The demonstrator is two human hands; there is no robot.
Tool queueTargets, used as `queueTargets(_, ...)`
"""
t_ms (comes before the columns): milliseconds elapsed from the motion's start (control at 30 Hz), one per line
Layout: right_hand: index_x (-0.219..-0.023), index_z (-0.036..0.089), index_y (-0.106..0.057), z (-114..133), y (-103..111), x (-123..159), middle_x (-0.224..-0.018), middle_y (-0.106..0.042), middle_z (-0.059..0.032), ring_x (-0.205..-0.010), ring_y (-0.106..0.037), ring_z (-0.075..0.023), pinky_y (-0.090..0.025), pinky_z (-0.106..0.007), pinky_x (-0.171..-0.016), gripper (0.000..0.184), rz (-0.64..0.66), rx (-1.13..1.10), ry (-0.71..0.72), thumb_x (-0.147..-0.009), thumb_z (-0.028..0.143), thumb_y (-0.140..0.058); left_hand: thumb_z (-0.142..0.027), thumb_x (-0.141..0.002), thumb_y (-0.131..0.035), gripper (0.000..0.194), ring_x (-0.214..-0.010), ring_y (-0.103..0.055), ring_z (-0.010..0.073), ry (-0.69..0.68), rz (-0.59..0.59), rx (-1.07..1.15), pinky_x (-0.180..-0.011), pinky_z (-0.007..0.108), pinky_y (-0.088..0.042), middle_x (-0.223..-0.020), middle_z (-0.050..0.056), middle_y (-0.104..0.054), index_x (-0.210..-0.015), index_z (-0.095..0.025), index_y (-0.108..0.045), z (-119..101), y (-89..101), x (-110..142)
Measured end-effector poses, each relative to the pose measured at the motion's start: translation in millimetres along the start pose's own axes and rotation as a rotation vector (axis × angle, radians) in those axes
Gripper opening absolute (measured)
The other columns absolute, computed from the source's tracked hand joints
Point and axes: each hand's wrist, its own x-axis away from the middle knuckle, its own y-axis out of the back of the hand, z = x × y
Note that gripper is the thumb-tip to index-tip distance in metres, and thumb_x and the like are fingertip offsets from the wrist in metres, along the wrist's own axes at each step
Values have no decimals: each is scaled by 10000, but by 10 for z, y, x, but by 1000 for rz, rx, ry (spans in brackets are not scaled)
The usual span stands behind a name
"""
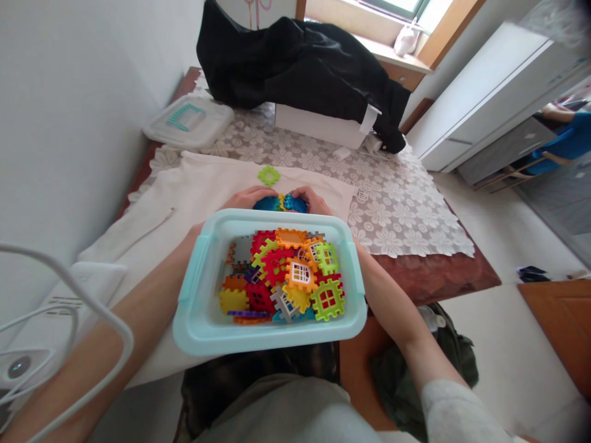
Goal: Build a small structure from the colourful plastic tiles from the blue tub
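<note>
Beyond a light-blue plastic bin point(198, 332), both hands meet over the pale cloth. My left hand point(245, 198) is closed on a blue building block point(266, 204). Fingers of my right hand point(312, 200) curl round another blue building block point(295, 203). Between them a yellow notched piece point(281, 202) touches the blue ones; whether they are locked together I cannot tell. The bin's rim hides the lower part of both hands. Inside the bin lie loose notched panels, among them an orange window panel point(301, 274) and a green window panel point(328, 300). A green square piece point(268, 176) lies just past the hands.
A clear lid point(189, 121) rests at the back left on the lace tablecloth point(397, 212). Black fabric point(305, 67) drapes over a white box point(318, 126) behind. A white power strip point(64, 301) with cables sits at left. A person's blue sleeve point(566, 144) shows far right.
</note>
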Motion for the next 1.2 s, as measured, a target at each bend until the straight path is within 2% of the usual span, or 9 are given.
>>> queueTargets(67,-1267,286,-646,20,25,22,-1362,-811,-70,-1239,-767,-291,-632,-455,-1126,566,40,56,21,-841,590,-862,-483,-949,-709,744,-1573,-646,369,16,-24,-8,-1390,495,-446,-1695,226,-682,-1583,-93,-693,-3,42,36)
queueTargets(167,-1323,298,-672,147,89,88,-1403,-808,-62,-1281,-752,-297,-596,-456,-1177,514,91,118,36,-872,485,-832,-467,-952,-715,759,-1575,-640,394,23,-27,-20,-1386,536,-449,-1693,283,-663,-1585,-50,-681,-8,72,60)
queueTargets(333,-1354,333,-671,319,174,182,-1453,-797,-39,-1293,-743,-289,-580,-455,-1211,459,98,186,41,-924,434,-796,-437,-967,-691,684,-1569,-647,387,32,0,-41,-1375,558,-464,-1700,243,-673,-1577,-128,-704,16,44,40)
queueTargets(467,-1306,310,-683,157,161,117,-1402,-805,-81,-1294,-750,-320,-597,-485,-1207,417,-30,201,42,-943,466,-818,-417,-971,-695,700,-1573,-647,378,31,10,-68,-1377,514,-465,-1699,259,-667,-1591,-93,-697,40,44,34)
queueTargets(600,-1271,279,-681,-56,135,34,-1326,-810,-117,-1258,-756,-338,-606,-529,-1190,390,-189,283,-58,-946,441,-822,-424,-1015,-686,708,-1631,-597,369,29,33,-103,-1398,476,-433,-1744,255,-636,-1641,-95,-672,60,39,35)
queueTargets(767,-1367,254,-645,-95,135,35,-1423,-768,-140,-1385,-706,-328,-560,-512,-1255,505,-90,355,-80,-976,498,-853,-417,-1060,-640,780,-1694,-483,429,20,89,-181,-1416,576,-361,-1903,260,-449,-1761,-85,-557,62,-32,-8)
queueTargets(933,-1481,218,-625,6,126,42,-1492,-734,-164,-1472,-635,-344,-506,-524,-1316,468,-33,406,-18,-1101,466,-737,-402,-1106,-623,739,-1552,-536,379,-10,114,-272,-1403,552,-354,-1784,205,-612,-1788,-127,-549,110,-85,-106)
queueTargets(1067,-1618,194,-594,44,129,24,-1542,-693,-193,-1463,-599,-381,-482,-583,-1335,518,12,480,49,-1133,358,-674,-440,-1056,-681,722,-1468,-590,448,-7,104,-320,-1346,605,-432,-1604,245,-682,-1717,-152,-657,206,-126,-145)
queueTargets(1200,-1661,248,-625,-26,127,-11,-1474,-682,-176,-1438,-604,-377,-482,-583,-1350,538,52,490,75,-1140,367,-678,-511,-1037,-690,743,-1462,-608,482,-5,64,-318,-1283,636,-509,-1548,232,-660,-1729,-242,-657,335,-187,-122)
